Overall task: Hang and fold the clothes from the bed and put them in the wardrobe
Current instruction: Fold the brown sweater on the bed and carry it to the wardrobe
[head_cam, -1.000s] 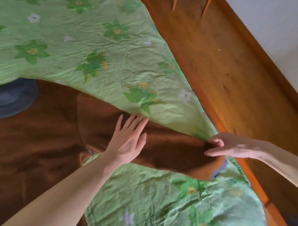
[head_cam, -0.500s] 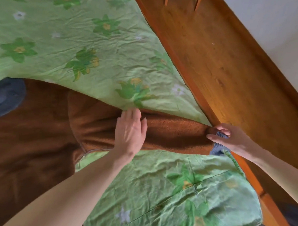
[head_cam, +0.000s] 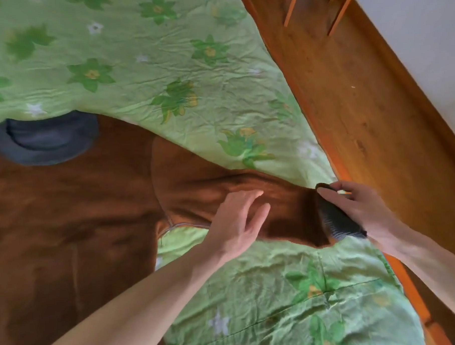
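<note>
Head view: sleeve fold on brown sweater [head_cam: 75, 226], spread on bed w/ green floral cover [head_cam: 143, 71].
L hand [head_cam: 239, 221] lay flat, fingers straight, on sleeve [head_cam: 222, 190]; R hand [head_cam: 361, 208] pinched dark ribbed cuff [head_cam: 335, 219] near bed edge. Fabric appeared soft, limp, light; best held at cuff and shoulder seam. No readable labels or writing.

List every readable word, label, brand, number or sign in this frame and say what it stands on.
None: no text can be read anywhere in the head view.
Brown sweater: plain, no label or print showing.
Dark ribbed cuff, pinched by the right hand: no tag visible.
Green floral bedcover: flower pattern only, no lettering.
</note>
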A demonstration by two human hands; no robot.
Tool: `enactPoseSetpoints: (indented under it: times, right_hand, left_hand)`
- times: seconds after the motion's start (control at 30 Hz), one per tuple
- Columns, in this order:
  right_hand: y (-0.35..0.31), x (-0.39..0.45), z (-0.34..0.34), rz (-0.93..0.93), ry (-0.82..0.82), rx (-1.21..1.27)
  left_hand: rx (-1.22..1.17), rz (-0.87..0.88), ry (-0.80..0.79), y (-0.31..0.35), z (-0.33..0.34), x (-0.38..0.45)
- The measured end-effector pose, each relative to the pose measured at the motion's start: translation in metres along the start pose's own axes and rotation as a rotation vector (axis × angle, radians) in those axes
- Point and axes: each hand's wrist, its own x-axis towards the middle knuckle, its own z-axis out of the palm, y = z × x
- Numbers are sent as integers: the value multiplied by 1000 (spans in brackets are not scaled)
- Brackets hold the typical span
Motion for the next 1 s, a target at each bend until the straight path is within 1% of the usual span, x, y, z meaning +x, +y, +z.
enactPoseSetpoints:
  times: [0.1,0.13,0.17,0.23,0.3,0.33,0.37,0.4,0.5,0.53,0.6,0.63,0.7,0.77,0.8,0.87,0.93,1.0]
  right_hand:
    - [-35,-6,76,-122,-91,42]
    - [-46,-10,103,-142,-151,98]
    - [-56,-14,129,-158,-239,141]
    - [-71,-21,173,-200,-450,152]
    - [-82,-25,208,-178,-632,154]
    - [-86,-27,224,-158,-682,151]
    - [-88,-29,239,-165,-694,132]
    - [-88,-30,252,-214,-645,85]
    - [-84,-27,278,-515,-292,-164]
    - [-82,-24,284,-618,-202,-260]
    - [-74,-15,293,-759,-110,-473]
    - [-71,-11,298,-764,-93,-584]
    - [-68,-5,311,-699,-57,-781]
    - [-67,-1,326,-641,-60,-877]
    - [-66,1,334,-618,-77,-902]
    - [-65,5,351,-567,-102,-960]
    - [-64,10,367,-499,-98,-1019]
    - [-63,13,380,-459,-59,-1072]
  left_hand:
    - [-651,-291,18,22,-38,-13]
    - [-797,-340,26,21,-50,-17]
    - [-872,-348,58,17,-62,-21]
    - [-915,-367,138,-2,-91,-38]
    - [-867,-395,199,-32,-122,-58]
    - [-831,-400,221,-49,-136,-69]
    - [-804,-412,246,-65,-151,-79]
    - [-795,-433,281,-81,-165,-90]
    - [-801,-525,428,-119,-205,-119]
    - [-798,-562,495,-131,-218,-128]
    - [-786,-630,662,-153,-243,-145]
    - [-780,-654,750,-164,-255,-154]
    - [-771,-688,901,-183,-281,-171]
    - [-764,-712,991,-201,-305,-187]
    - [-736,-723,1005,-211,-315,-194]
    - [-627,-741,979,-232,-329,-206]
    - [-514,-758,919,-253,-337,-216]
    - [-430,-767,839,-272,-341,-224]
